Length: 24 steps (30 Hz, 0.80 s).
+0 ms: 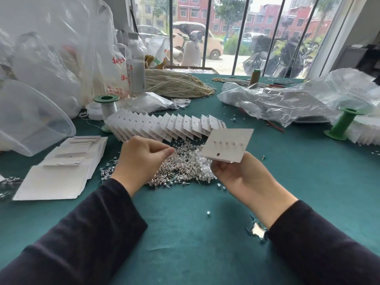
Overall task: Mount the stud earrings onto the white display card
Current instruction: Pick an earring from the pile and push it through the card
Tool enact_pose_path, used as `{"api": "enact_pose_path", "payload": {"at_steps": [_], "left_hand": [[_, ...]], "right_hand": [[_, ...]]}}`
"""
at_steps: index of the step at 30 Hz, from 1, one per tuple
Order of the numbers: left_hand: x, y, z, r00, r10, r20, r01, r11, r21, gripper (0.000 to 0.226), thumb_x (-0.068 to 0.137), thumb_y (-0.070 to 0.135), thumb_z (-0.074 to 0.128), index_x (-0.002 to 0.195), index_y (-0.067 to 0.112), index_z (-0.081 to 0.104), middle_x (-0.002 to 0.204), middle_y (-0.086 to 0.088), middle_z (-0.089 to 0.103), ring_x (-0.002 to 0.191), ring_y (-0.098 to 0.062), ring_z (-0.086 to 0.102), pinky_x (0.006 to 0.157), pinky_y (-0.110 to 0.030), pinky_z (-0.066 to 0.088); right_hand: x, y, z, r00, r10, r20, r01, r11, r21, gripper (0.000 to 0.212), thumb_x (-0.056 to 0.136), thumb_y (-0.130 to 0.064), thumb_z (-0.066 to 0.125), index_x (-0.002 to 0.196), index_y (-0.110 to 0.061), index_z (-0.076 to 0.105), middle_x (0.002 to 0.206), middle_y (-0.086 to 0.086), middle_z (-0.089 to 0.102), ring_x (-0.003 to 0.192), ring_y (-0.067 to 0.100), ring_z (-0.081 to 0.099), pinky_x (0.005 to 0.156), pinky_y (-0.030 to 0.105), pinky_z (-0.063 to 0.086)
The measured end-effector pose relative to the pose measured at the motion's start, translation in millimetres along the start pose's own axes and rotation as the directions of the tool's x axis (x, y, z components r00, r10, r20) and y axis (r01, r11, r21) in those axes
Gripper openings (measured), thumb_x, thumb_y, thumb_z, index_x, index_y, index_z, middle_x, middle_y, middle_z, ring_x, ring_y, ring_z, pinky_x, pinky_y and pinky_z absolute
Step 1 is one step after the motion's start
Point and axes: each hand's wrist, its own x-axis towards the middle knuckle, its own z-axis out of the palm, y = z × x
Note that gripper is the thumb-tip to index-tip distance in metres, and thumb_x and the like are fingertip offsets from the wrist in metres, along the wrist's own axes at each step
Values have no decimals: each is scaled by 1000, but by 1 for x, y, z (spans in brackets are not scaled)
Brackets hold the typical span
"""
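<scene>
My right hand (240,177) holds a white display card (228,145) by its lower edge, tilted up above the table. A row of several small studs crosses the card's middle, and a dark hole shows near its bottom. My left hand (141,159) hovers to the left of the card with thumb and fingertips pinched together; whether a stud sits between them is too small to tell. Under both hands lies a heap of loose silver stud earrings (181,167) on the green tablecloth (185,233).
A fanned row of filled cards (164,126) lies behind the heap. Blank cards (59,173) are stacked at the left, next to a clear plastic bowl (30,120). Plastic bags (287,101), green spools (343,124), pearl strands (174,83) and a bottle (134,64) crowd the back. The cloth has a tear (257,230).
</scene>
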Motion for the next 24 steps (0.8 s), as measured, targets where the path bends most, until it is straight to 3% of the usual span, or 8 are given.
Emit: {"api": "enact_pose_path", "payload": {"at_steps": [3,6,8,10,14,18,21,24], "left_hand": [[-2,10,-1,988,13,154,16,983,-184,11,86,15,58,79,19,66,66,3,71,55,-16,57,51,-27,46],[-9,16,4,961,34,275,41,964,-261,14,87,13,55,78,19,63,56,5,66,55,-19,50,54,-36,39],[-13,18,4,952,19,304,89,938,-335,1,81,18,63,82,18,64,54,4,64,58,-22,49,55,-35,39],[-15,21,2,954,-12,300,150,885,-442,20,66,28,72,78,15,62,56,0,67,55,-18,54,51,-24,44],[-14,24,1,948,-117,295,302,614,-729,20,57,20,72,67,6,62,60,-7,70,46,-11,58,45,-16,49],[-15,25,2,893,-192,408,450,434,-781,13,63,13,67,71,2,67,67,-11,73,50,-13,64,47,-17,53],[-13,24,2,884,-190,426,466,420,-779,15,63,6,64,77,-2,67,72,-14,74,56,-16,68,52,-19,55],[-13,24,4,917,-174,360,398,485,-779,12,61,8,65,72,2,69,66,-10,73,53,-13,65,50,-18,53]], "right_hand": [[1,2,-2,993,114,25,-114,993,-1,24,82,1,39,79,-11,59,59,3,62,52,12,46,44,18,43],[-3,5,0,981,153,117,-153,988,-14,21,69,-7,47,66,-14,67,62,1,61,53,11,44,46,20,38],[-5,6,0,972,165,166,-166,986,-6,19,67,-11,49,64,-14,67,65,1,63,49,10,50,45,19,38],[-5,7,0,966,178,187,-180,984,-1,17,70,-12,49,71,-13,66,69,3,64,49,12,55,43,19,41],[-4,8,1,958,194,209,-195,981,-13,23,71,-13,48,65,-13,70,67,4,66,49,12,54,43,17,42],[-4,9,2,957,199,212,-195,980,-41,21,71,-14,48,71,-13,69,71,5,68,51,12,58,45,18,42],[-2,9,1,961,199,191,-194,980,-48,17,71,-13,49,81,-11,62,75,7,66,50,14,58,43,18,42],[-1,8,0,963,188,195,-180,982,-55,16,71,-12,49,78,-12,63,73,6,66,49,13,56,43,19,42]]}}
